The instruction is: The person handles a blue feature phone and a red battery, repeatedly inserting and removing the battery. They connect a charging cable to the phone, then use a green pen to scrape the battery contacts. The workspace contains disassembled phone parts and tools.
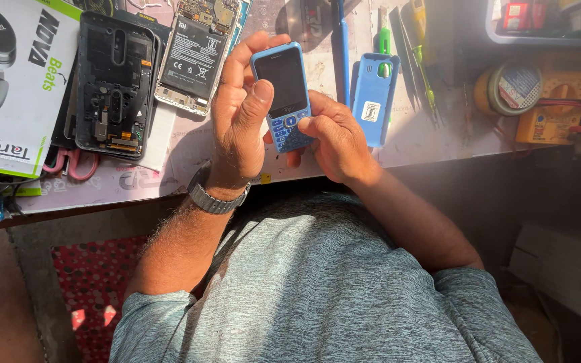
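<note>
Two bare hands over the bench (411,144) edge, both on one blue keypad phone (282,94) held upright just above the surface: left hand (239,128) wrapped round its left side, grip clamped on the phone with the thumb laid on the dark screen; right hand (334,138) curled at the lower right corner, grip closed on the phone with a fingertip on the keys. One metal wristwatch (215,199) on the left wrist. One blue back cover (374,97) flat on the bench just right of the phone, inner side up with a white sticker. One stripped smartphone (198,50) with battery and circuit board exposed, lying behind the left hand; one black phone frame (114,84) beside it, further left. One white and green headphone box (18,81) at far left, cut off by the picture edge. One blue stick-like tool (341,47) and one green-handled tool (384,37) behind the back cover, with tweezers (418,67) alongside, count hard to make out in shadow. One yellow multimeter (559,101) at far right with a round solder reel (512,87) against it, partly dim. Pink scissor handles (68,165) poking out under the frame, blades hidden. Lower keypad rows covered by the right fingers.
</note>
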